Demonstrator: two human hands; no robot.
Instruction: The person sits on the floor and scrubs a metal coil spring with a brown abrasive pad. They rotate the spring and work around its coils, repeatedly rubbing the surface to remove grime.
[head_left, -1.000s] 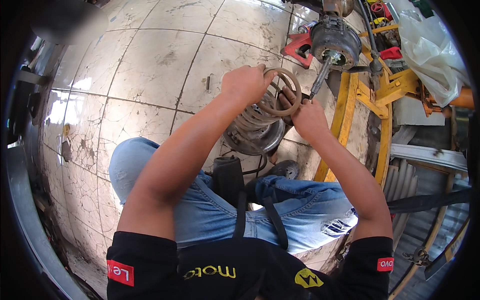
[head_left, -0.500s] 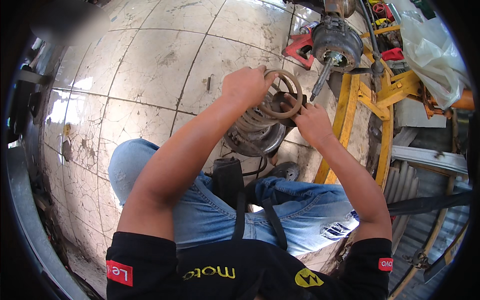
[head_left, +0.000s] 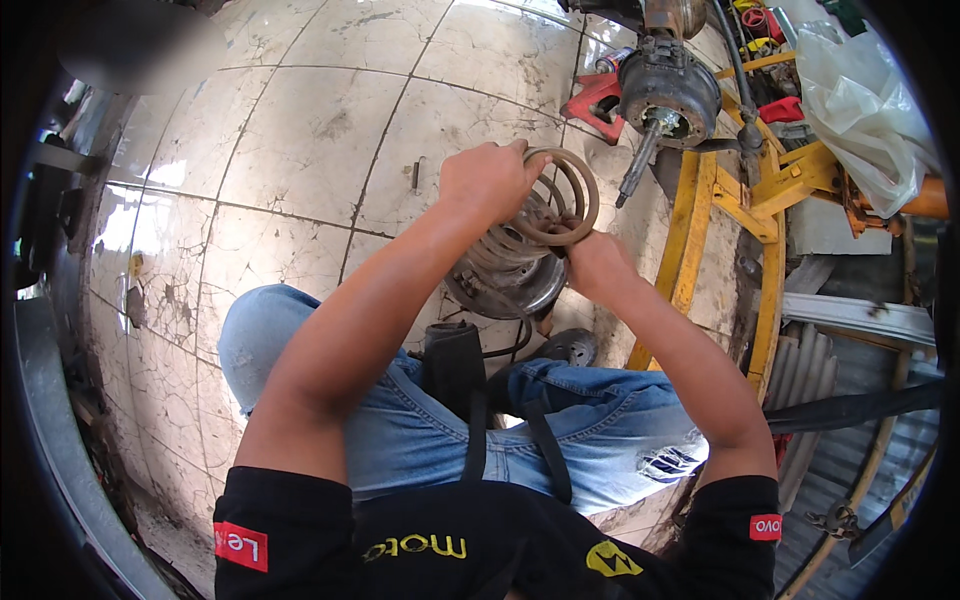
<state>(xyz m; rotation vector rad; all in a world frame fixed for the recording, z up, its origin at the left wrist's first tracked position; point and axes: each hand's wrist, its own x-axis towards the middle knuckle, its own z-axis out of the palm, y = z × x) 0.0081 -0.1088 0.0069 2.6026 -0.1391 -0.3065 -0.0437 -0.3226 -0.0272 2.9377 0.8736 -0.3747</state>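
Observation:
A large brown coil spring (head_left: 585, 190) stands tilted in front of me, its upper rings facing up to the right. My left hand (head_left: 490, 180) grips the top ring from its left side, thumb over the wire. At the lower right of the ring, my right hand (head_left: 598, 262) is closed, its fingers reaching in behind the wire. A small dark piece shows by those fingertips, partly hidden, and its kind is unclear. Under the spring lies a round dark metal dish-shaped part (head_left: 540, 290), largely covered by the coils.
To the right, a greasy hub with a shaft (head_left: 668, 100) hangs near a red stand (head_left: 597, 105). A yellow steel frame (head_left: 685, 245) runs alongside, with a clear plastic sheet (head_left: 860, 110) over its far end. A small metal pin (head_left: 415, 175) lies on the tiled floor.
My right hand has moved down and left, and its fingers have gone deeper behind the ring. The dark piece at its fingers is now mostly hidden. The left hand keeps its hold.

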